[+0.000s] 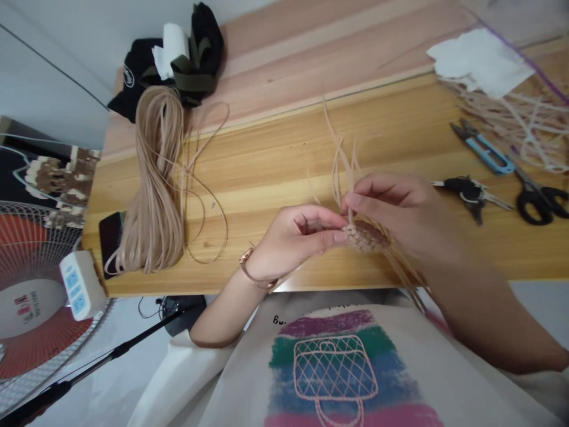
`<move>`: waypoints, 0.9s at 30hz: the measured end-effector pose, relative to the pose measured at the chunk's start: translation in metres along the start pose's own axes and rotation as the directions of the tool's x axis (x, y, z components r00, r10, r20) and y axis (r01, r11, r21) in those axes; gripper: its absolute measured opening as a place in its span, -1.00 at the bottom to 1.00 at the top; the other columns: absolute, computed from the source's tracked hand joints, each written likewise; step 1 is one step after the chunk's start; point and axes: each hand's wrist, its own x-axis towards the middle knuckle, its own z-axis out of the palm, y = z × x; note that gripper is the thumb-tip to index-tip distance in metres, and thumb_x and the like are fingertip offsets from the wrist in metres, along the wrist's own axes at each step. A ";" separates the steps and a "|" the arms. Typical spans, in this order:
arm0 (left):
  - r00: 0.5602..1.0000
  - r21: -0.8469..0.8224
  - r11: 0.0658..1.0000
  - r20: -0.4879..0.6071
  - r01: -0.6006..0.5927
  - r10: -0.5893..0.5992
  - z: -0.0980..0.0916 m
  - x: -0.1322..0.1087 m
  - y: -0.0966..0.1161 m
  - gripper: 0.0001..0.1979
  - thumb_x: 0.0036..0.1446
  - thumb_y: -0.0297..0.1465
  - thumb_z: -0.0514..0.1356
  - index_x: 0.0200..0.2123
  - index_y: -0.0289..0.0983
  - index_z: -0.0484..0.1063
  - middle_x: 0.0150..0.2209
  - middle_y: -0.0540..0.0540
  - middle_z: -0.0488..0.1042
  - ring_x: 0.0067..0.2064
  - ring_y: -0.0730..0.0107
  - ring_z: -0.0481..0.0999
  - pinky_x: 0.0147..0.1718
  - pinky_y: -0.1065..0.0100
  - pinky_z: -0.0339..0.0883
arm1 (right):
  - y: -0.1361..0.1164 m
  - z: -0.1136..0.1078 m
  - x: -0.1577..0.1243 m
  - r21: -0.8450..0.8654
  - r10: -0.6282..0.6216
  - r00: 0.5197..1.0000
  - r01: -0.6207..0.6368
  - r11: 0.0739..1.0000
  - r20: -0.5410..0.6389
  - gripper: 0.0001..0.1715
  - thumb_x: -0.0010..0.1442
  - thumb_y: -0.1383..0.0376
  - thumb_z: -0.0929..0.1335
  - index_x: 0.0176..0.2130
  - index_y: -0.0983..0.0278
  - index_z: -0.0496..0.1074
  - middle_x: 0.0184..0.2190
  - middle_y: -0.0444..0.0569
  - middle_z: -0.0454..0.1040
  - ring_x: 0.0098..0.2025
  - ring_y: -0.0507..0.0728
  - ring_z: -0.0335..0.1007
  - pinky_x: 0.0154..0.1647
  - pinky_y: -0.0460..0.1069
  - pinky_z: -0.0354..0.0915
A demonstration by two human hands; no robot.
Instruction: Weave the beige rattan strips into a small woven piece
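A small woven piece point(365, 237) of beige cord is held between my two hands above the table's front edge. My left hand point(306, 232), with a bracelet on its wrist, pinches the left rim of the piece between thumb and forefinger. Several loose strands point(340, 157) rise from the weave, while others trail down on the right side past my forearm. With thumb and fingers closed, my right hand point(384, 198) grips a strand point(351, 216) close to the weave's upper edge. My right fingers hide part of that strand.
Left on the wooden table point(267, 148) lies a big hank of beige cord point(155, 184) partly over a phone point(109, 240). Behind it are a black bag point(207, 47) and a paper roll point(175, 47). On the right are keys point(466, 193), blue snips point(486, 151), scissors point(540, 198) and cord scraps point(502, 118).
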 end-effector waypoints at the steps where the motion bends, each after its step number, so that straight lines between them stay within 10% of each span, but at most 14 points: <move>1: 1.000 0.005 1.000 -0.005 0.001 -0.001 0.000 0.000 -0.001 -0.85 -0.14 -0.48 0.36 -0.41 -0.35 0.51 -0.48 0.01 0.50 -0.47 0.61 0.42 -0.45 0.51 0.29 | -0.001 -0.002 0.000 0.001 0.025 1.000 -0.025 1.000 0.018 -0.72 0.04 0.14 0.40 -0.53 0.28 0.37 -0.64 -0.18 0.27 -0.63 -0.08 0.09 -0.66 -0.12 0.01; 15: 0.998 0.047 0.999 -0.053 -0.019 0.022 -0.002 0.000 -0.005 -0.82 -0.17 -0.43 0.38 -0.42 -0.35 0.53 -0.40 -0.05 0.54 -0.37 0.51 0.49 -0.30 0.41 0.38 | 0.001 -0.019 0.008 -0.132 -0.056 0.955 0.098 0.986 0.290 -0.71 0.04 0.15 0.39 -0.57 0.28 0.44 -0.49 -0.09 0.39 -0.45 0.00 0.26 -0.46 -0.06 0.14; 27: 0.998 0.064 0.998 -0.068 -0.001 0.005 -0.002 0.005 -0.006 -0.81 -0.20 -0.46 0.38 -0.43 -0.35 0.51 -0.45 -0.01 0.52 -0.43 0.57 0.45 -0.41 0.48 0.33 | 0.008 0.000 0.004 -0.014 0.015 0.998 -0.014 1.000 0.061 -0.79 0.07 0.19 0.37 -0.47 0.28 0.36 -0.64 -0.23 0.26 -0.64 -0.10 0.08 -0.64 -0.12 0.03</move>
